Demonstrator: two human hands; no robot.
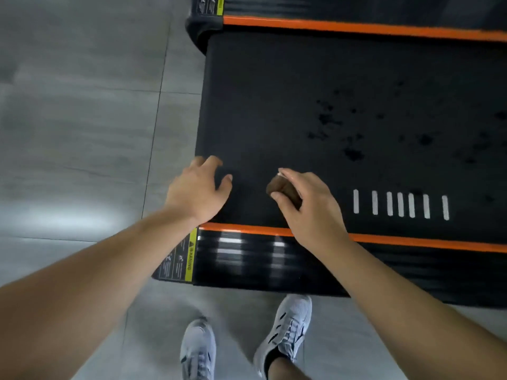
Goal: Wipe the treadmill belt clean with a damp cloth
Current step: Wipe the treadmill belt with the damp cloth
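Beyond the pale grey tiled floor (82, 133) on my left, my left hand (199, 187) hangs released over the end corner of the flat black rubber treadmill belt (274, 105), fingers spread and slightly bent, holding nothing; I cannot tell whether the tips touch the surface. I judge it best to set that palm flat there as a brace, so the belt does not slide under the strokes. Just right of it, my right hand (310, 212) grasps the small brown wadded cloth (282, 189), thumb and fingers pinched round it, low over the belt just past the near orange edge strip (247, 229). The wad looks tight, so I would open it out to cover more ground, then press down and draw it across in overlapping passes. Further right lie the row of short white painted bars (400, 204) and, above them, the scattered dark blotches (329, 119), which likely need firmer rubbing.
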